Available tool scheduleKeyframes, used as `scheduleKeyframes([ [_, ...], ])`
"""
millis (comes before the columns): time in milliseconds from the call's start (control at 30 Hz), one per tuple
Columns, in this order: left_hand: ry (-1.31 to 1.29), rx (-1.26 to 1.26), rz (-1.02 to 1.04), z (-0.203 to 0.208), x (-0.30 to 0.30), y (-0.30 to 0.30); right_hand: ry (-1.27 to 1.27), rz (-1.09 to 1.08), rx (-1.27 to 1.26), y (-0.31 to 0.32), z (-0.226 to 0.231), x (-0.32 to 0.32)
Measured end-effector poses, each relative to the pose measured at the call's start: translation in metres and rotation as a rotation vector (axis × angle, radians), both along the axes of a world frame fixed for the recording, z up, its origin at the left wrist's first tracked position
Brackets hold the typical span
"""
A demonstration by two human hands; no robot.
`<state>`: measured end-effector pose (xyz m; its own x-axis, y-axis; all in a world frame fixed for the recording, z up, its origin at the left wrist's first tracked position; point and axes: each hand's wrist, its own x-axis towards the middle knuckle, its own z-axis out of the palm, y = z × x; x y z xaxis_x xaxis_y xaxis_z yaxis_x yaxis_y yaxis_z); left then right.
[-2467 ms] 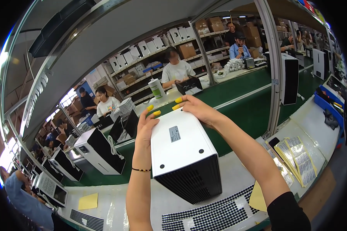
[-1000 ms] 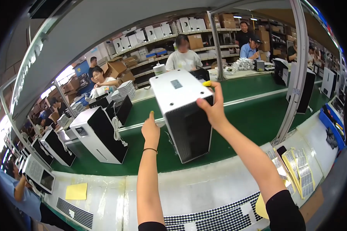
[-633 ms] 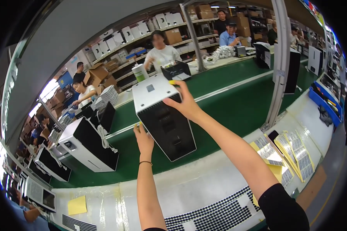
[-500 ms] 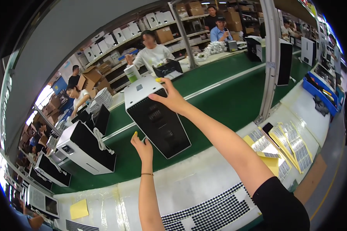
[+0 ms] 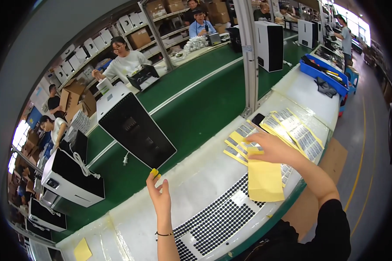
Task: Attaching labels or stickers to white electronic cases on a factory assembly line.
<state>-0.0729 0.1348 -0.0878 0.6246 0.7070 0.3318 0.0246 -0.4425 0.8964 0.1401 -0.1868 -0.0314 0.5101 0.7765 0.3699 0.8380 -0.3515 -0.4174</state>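
Note:
My left hand [image 5: 160, 195] is raised over the near edge of the white worktop, empty, with thumb and fingers apart. Yellow covers sit on its fingertips. Just beyond it, a white appliance with a black side panel [image 5: 135, 128] stands at an angle on the green belt; neither hand touches it. At the right, my right hand [image 5: 272, 148] hovers low over yellow-backed sheets of silver labels [image 5: 237, 141], fingers bent and thumb apart. A plain yellow sheet [image 5: 265, 182] lies just below that hand; whether they touch is unclear.
Perforated-looking sheets of black round pads [image 5: 224, 217] lie on the worktop [image 5: 139, 217]. A dark phone [image 5: 258, 119] rests by the labels. A metal post [image 5: 249, 65] rises at the belt's edge. Another appliance [image 5: 74, 178] stands left; a blue tray [image 5: 322, 74] holds tools. Co-workers sit across the belt.
My right hand has let go of the appliance's top and moved to the label sheets. My left hand stays near the appliance's lower edge. The view has swung right.

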Motion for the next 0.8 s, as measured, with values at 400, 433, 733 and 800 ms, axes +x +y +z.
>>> scheduleKeyframes([
  [400, -0.064, -0.236, -0.362, 0.016, 0.000, -0.108, -0.447, -0.081, 0.413, -0.013, -0.039, -0.035],
  [433, -0.111, -0.260, -0.414, 0.017, -0.003, -0.112, -0.525, -0.021, 0.482, 0.001, -0.025, -0.049],
  [733, -0.119, -0.735, -0.651, 0.051, -0.039, -0.130, -0.637, 0.120, 0.738, 0.047, 0.001, -0.095],
  [800, -0.038, -0.719, -0.513, 0.051, -0.039, -0.125, -0.585, 0.139, 0.740, 0.060, -0.010, -0.095],
])
